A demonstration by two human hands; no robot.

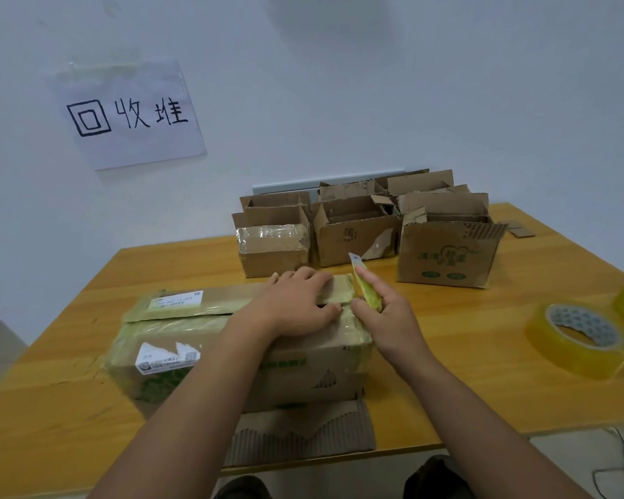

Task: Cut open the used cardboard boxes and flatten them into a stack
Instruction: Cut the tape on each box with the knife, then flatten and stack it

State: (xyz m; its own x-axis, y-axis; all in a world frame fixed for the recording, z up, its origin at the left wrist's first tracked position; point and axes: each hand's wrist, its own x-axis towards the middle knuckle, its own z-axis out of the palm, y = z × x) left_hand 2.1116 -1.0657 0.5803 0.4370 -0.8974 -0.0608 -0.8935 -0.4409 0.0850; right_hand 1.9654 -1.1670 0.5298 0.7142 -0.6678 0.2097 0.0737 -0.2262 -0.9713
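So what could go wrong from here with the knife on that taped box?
The left hand presses on the taped box right beside the yellow knife that the right hand grips; a slip could reach its fingers. The box also overhangs the table edge and might tip.

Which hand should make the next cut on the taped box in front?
Probably the right hand: it already grips the yellow utility knife, blade out, at the box's right end. The left hand lies flat on the taped box, steadying it.
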